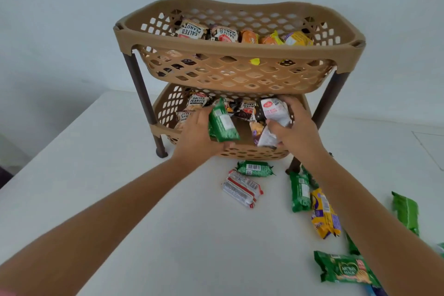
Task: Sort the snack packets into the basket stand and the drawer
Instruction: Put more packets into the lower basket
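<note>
We are gripping a green packet [223,124] in our left hand [199,134] and white packets [274,119] in our right hand [293,127], easing both over the lower basket [252,152] rim, aiming for bare floor.

Basket stand [240,51]: tan plastic, matt, lattice-perforated walls; legs [141,94] dark brown, smooth, faint sheen. Table [168,223]: white, smooth, matt. Green packet [224,125] in left hand: glossy film wrapper. White packet [276,113] in right hand: crinkled shiny foil-film. Yellow packet [324,214] at 4 o'clock: glossy, creased film.
</note>
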